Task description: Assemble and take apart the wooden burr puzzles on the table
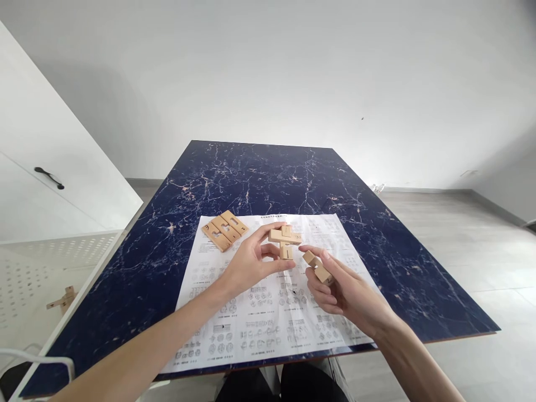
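Note:
My left hand (257, 258) is closed around a cluster of joined wooden puzzle pieces (285, 237), thumb below and fingers above. Dark marks show on the faces of these light wood blocks. Just to the right, my right hand (341, 285) grips a notched wooden puzzle piece (319, 269) between thumb and fingers, its index finger pointing toward the cluster. A small gap separates the two wooden parts. Both are held above a printed instruction sheet (259, 321) covered with small diagrams. Flat wooden pieces with cut-outs and numbers (225, 230) lie side by side at the sheet's upper left.
The sheet lies on a dark blue marble-patterned table (268, 173). At the left, a white perforated surface (25, 279) carries a wooden cross-shaped piece (62, 300), near a white cable (42, 357). A white cabinet (54, 139) stands beyond it.

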A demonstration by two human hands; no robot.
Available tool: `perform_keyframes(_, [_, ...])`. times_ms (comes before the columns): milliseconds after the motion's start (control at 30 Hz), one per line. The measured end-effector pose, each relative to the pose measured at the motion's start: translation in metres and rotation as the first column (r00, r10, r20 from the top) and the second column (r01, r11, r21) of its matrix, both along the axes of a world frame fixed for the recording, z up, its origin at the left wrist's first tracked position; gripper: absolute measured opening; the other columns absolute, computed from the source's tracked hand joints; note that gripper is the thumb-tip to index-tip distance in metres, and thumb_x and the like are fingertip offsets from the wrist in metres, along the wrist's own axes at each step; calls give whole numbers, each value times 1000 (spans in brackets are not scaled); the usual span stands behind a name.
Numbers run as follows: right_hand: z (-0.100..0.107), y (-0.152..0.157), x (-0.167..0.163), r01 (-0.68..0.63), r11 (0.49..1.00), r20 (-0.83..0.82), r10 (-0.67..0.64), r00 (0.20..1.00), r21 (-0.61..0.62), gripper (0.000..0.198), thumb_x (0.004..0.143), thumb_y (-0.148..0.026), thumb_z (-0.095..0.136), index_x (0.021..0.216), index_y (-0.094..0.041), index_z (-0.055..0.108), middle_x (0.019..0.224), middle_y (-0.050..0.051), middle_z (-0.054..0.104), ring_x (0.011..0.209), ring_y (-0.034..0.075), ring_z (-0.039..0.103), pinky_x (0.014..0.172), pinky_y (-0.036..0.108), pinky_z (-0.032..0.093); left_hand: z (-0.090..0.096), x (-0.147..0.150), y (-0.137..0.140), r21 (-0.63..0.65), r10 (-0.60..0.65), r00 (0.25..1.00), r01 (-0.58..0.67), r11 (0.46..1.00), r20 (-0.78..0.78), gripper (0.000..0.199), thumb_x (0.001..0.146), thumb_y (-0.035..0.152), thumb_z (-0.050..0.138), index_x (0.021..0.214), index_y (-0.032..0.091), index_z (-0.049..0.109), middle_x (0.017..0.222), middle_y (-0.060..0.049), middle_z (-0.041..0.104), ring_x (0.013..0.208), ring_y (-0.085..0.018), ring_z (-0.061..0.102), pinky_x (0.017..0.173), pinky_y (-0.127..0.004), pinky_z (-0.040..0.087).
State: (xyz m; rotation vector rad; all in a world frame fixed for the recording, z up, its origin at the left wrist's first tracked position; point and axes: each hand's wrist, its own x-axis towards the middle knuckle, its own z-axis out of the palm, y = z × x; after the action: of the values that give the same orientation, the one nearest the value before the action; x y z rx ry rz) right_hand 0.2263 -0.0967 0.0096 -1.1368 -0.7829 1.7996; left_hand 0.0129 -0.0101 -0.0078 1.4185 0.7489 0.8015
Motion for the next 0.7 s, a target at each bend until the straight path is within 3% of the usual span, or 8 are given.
perform_keyframes(400, [-6, -2, 2, 47, 997, -128, -38, 991, 69, 50, 91, -39, 88, 134, -26, 67, 84, -1, 49, 69, 13, 43, 59, 26, 42, -1, 0, -2, 68, 0, 1000, 0, 998, 7, 73, 81, 32, 93, 144, 33, 58, 151, -8, 60, 87, -13, 64, 88, -36, 58])
perform_keyframes(567, [-8, 2, 0, 129, 987, -138, -116, 984, 92, 44, 92, -50, 84, 128, -26, 76, 101, 6, 63, 79, 17, 51, 69, 29, 50, 0, 0, -6, 129, -1, 1000, 3, 992, -13, 71, 82, 33, 92, 145, 35, 59, 154, -9, 58, 88, -15, 66, 88, -38, 58])
perform_keyframes(700, [-14, 4, -4, 221, 970, -80, -213, 974, 101, 44, 91, -60, 80, 119, -27, 82, 132, 11, 69, 115, 26, 61, 95, 36, 53, 2, 0, -10, 152, 20, 1000, -17, 988, -24, 71, 80, 34, 94, 143, 34, 61, 154, -10, 58, 91, -17, 67, 91, -41, 58])
